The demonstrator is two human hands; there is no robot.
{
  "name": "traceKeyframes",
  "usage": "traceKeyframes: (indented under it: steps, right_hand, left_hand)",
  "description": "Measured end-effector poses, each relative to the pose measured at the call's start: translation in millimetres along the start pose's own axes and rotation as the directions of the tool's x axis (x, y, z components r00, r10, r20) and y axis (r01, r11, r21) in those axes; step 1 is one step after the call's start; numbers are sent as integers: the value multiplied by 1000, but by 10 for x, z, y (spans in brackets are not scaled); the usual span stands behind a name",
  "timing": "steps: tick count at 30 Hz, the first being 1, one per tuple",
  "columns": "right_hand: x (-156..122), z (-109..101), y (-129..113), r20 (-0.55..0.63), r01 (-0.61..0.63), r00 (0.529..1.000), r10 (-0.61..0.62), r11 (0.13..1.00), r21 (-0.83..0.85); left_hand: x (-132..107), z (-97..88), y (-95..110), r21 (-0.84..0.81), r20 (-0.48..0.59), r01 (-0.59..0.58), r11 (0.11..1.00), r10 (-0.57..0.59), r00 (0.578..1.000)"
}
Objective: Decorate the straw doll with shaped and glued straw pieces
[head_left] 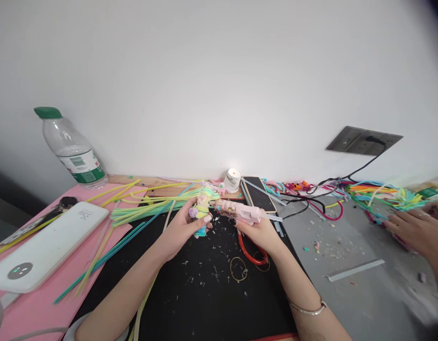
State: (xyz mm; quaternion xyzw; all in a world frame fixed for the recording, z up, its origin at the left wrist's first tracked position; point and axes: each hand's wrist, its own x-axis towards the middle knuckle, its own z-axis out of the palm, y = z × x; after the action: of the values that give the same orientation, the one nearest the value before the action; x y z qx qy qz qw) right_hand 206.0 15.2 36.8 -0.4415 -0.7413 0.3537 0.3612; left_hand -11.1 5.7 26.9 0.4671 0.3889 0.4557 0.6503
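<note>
Head cam, L hand (183,226) gripping multicol. craft (203,201), R hand (260,232) gripping pink glue gun (243,211)

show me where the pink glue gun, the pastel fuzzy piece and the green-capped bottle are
pink glue gun (243,210): head view, on the middle of its body
pastel fuzzy piece (203,207): head view, around its middle
green-capped bottle (77,161): head view, on its label
</note>
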Motion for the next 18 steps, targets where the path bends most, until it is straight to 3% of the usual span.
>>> traceKeyframes:
  steps: [10,14,18]
  right_hand:
    - [-29,-40,43,-58,-98,994,94,993,-65]
    - [-40,-178,-43,-199,-153,972,124,979,-136]
    - [-112,-425,-69,-307,-189,947,99,941,-280]
  left_hand:
    - [19,-24,-27,-4,-23,0,1000,0,1000]
    - [27,-28,-35,-41,-45,3,999,-5,999]
    - [27,-54,-37,-66,-140,-22,998,13,990]
